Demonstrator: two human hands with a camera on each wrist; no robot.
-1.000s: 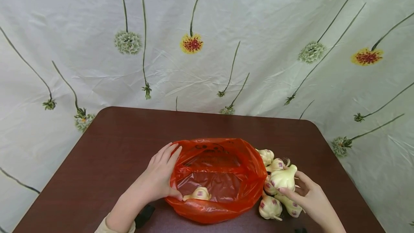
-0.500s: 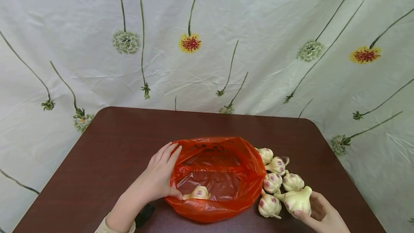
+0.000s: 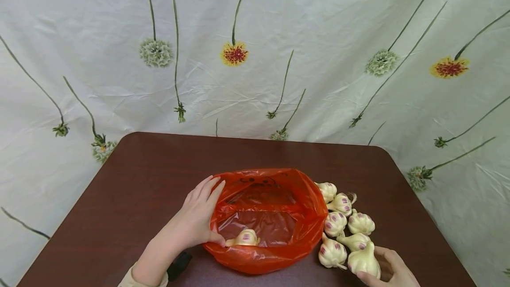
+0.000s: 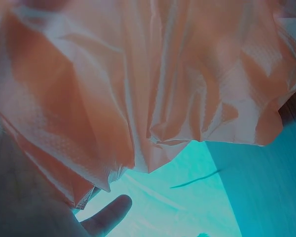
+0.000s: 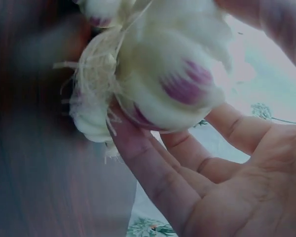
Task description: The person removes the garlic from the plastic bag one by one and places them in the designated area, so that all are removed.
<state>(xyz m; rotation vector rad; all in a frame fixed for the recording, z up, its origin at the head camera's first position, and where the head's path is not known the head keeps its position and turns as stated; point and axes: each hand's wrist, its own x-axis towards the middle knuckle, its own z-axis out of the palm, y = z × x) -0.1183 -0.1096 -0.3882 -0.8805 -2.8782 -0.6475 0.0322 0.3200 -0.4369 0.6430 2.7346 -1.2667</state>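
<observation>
A red plastic bag lies with its mouth wide on the table, one garlic bulb inside near the front rim. My left hand rests against the bag's left rim, fingers spread and fairly straight, thumb at the front left edge. In the left wrist view the bag's crumpled side fills most of the frame. At the lower right, my right hand holds a garlic bulb between thumb and fingers. Purple streaks and stringy roots show on the held garlic bulb in the right wrist view.
Several garlic bulbs lie clustered right of the bag, some against its side. The dark brown table has rounded far corners. A flowered cloth hangs behind it. A black object sits beside my left wrist.
My right hand has carried the garlic bulb from above the cluster toward the front right and lower, uncovering other bulbs. The left hand and the bag have stayed in place.
</observation>
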